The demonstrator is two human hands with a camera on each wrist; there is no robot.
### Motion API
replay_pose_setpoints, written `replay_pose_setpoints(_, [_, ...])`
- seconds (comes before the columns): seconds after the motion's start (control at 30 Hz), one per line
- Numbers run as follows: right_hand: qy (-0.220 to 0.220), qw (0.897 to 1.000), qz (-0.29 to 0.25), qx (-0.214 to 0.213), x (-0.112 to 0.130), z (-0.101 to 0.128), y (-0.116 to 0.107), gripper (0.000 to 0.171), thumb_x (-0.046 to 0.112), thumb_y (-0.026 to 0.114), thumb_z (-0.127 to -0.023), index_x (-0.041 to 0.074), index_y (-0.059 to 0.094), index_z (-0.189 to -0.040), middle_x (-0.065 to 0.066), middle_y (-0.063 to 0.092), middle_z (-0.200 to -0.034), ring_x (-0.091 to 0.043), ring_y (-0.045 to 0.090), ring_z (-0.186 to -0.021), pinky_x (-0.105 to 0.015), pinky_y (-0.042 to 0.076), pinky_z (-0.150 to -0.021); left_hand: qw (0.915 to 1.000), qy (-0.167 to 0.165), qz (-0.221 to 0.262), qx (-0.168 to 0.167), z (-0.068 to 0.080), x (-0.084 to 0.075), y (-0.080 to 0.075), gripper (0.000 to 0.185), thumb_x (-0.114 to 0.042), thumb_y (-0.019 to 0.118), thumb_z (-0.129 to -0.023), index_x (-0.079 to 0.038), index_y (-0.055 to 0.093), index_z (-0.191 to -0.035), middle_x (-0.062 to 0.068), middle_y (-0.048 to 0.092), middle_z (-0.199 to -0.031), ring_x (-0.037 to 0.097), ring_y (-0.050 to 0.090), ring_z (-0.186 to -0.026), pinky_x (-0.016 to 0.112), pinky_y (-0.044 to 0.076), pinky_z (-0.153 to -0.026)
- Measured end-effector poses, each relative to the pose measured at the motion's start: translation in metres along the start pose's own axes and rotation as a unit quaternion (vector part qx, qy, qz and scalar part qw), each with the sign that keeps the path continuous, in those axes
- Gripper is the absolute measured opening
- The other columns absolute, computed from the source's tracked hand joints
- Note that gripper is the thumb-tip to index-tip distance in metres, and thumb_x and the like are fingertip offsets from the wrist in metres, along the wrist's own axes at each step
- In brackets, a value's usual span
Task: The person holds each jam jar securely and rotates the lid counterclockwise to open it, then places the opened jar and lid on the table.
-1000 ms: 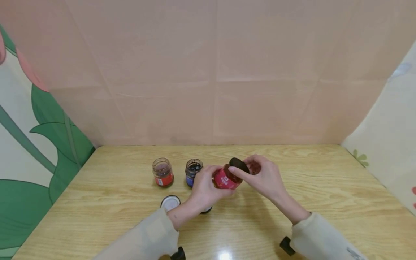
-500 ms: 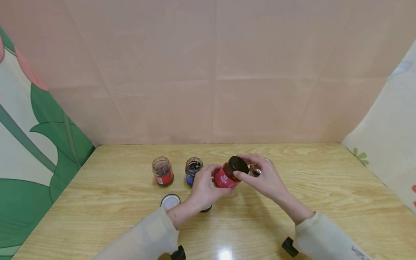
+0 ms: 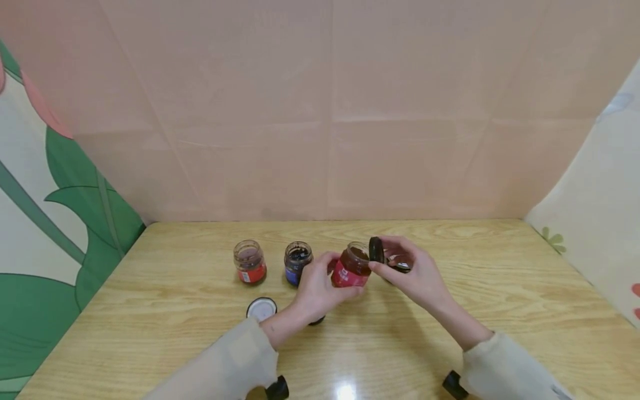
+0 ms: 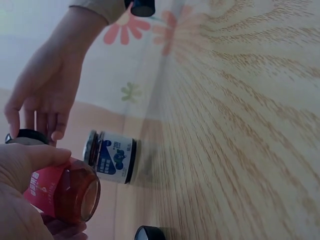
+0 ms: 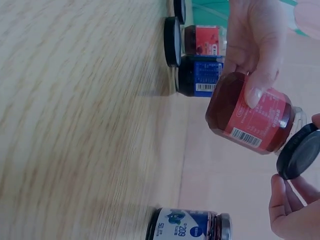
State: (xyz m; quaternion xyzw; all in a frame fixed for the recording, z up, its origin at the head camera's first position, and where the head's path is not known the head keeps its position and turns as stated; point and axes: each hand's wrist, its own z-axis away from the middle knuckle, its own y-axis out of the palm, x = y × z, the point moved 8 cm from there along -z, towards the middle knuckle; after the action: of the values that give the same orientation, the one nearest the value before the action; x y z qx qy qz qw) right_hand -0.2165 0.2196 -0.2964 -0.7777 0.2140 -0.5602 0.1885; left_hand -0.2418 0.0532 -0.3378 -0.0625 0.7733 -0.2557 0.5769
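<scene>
My left hand (image 3: pixel 315 286) grips a small red-labelled jar (image 3: pixel 351 268), held just above the wooden table (image 3: pixel 500 311) with its mouth uncovered. My right hand (image 3: pixel 415 275) pinches its black lid (image 3: pixel 376 250) on edge, just right of the jar's mouth. In the right wrist view the lid (image 5: pixel 299 155) sits clear of the jar (image 5: pixel 250 115), with the left hand's fingers (image 5: pixel 255 40) wrapped round the glass. The left wrist view shows the jar (image 4: pixel 62 192) from below, under my thumb (image 4: pixel 30 157).
Two open jars stand at the left, one red-labelled (image 3: pixel 249 262) and one blue-labelled (image 3: pixel 298 262). A white-and-blue jar (image 4: pixel 112 156) stands behind my right hand. A white lid (image 3: pixel 261 308) and a black lid (image 3: pixel 316 320) lie near my left wrist.
The black lid has come off the red jar. My right hand has drawn it to the right and tipped it on edge. The left hand has set the jar more upright.
</scene>
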Motion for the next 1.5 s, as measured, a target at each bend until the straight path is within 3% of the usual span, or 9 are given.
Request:
replay_pose_setpoints(0.23, [0.017,0.999,-0.035,0.005,-0.006,0.005,-0.003,0.053,0.014,0.075,-0.082,0.001,0.051,-0.128,-0.015,0.063,-0.113,-0.024,0.062,-0.099,-0.025,0.053,-0.085,0.9998,-0.018,0.002,0.001,-0.002,0.003,0.004,0.062,-0.023,0.086,-0.068,-0.006,0.058,-0.12,0.007,0.065,-0.109,0.019,0.058,-0.099,0.035,0.049,-0.084])
replay_pose_setpoints(0.33, [0.023,0.999,-0.033,0.01,-0.007,0.007,-0.004,0.058,0.013,0.075,-0.082,0.002,0.048,-0.132,-0.017,0.061,-0.117,-0.029,0.062,-0.103,-0.022,0.054,-0.082,0.9997,-0.022,0.008,-0.001,-0.003,0.004,0.005,0.06,-0.022,0.087,-0.068,-0.006,0.059,-0.118,0.007,0.065,-0.109,0.019,0.059,-0.1,0.035,0.049,-0.085])
replay_pose_setpoints(0.57, [0.014,0.999,-0.024,0.03,-0.006,0.01,-0.003,0.061,0.006,0.076,-0.079,-0.001,0.049,-0.133,-0.02,0.057,-0.125,-0.033,0.061,-0.111,-0.022,0.049,-0.092,0.9992,-0.036,0.016,0.001,-0.005,0.006,0.007,0.059,-0.021,0.086,-0.069,-0.006,0.058,-0.119,0.008,0.066,-0.112,0.023,0.06,-0.106,0.041,0.049,-0.091])
replay_pose_setpoints(0.8, [0.0,0.998,-0.052,0.042,-0.006,0.013,0.003,0.059,-0.008,0.077,-0.071,-0.004,0.048,-0.122,-0.021,0.054,-0.119,-0.023,0.065,-0.093,-0.027,0.056,-0.077,0.9992,-0.04,-0.004,-0.004,-0.007,0.006,0.008,0.058,-0.015,0.085,-0.07,-0.005,0.056,-0.119,0.01,0.065,-0.113,0.026,0.06,-0.109,0.043,0.046,-0.097])
replay_pose_setpoints(0.97, [-0.001,0.997,-0.056,0.046,-0.008,0.016,0.006,0.062,-0.013,0.077,-0.068,-0.005,0.045,-0.12,-0.023,0.051,-0.117,-0.035,0.062,-0.1,-0.024,0.055,-0.078,0.9986,-0.051,-0.01,-0.001,-0.009,0.007,0.01,0.057,-0.011,0.083,-0.071,-0.004,0.054,-0.12,0.012,0.064,-0.116,0.028,0.06,-0.111,0.042,0.047,-0.097])
replay_pose_setpoints(1.2, [-0.003,0.998,0.014,0.059,-0.014,0.023,0.017,0.064,-0.004,0.083,-0.066,-0.009,0.048,-0.119,-0.024,0.057,-0.116,-0.034,0.062,-0.101,-0.033,0.055,-0.081,0.9981,-0.056,-0.027,0.004,-0.012,0.011,0.014,0.059,-0.009,0.081,-0.074,0.0,0.051,-0.123,0.016,0.062,-0.119,0.031,0.058,-0.113,0.044,0.046,-0.099])
replay_pose_setpoints(1.5, [-0.001,0.99,0.1,0.099,-0.018,0.028,0.029,0.059,0.012,0.089,-0.061,-0.002,0.061,-0.111,-0.012,0.056,-0.104,-0.021,0.057,-0.093,-0.029,0.054,-0.075,0.9974,-0.063,-0.034,0.0,-0.015,0.016,0.015,0.054,-0.01,0.082,-0.073,-0.001,0.052,-0.117,0.016,0.063,-0.115,0.032,0.059,-0.111,0.045,0.045,-0.099])
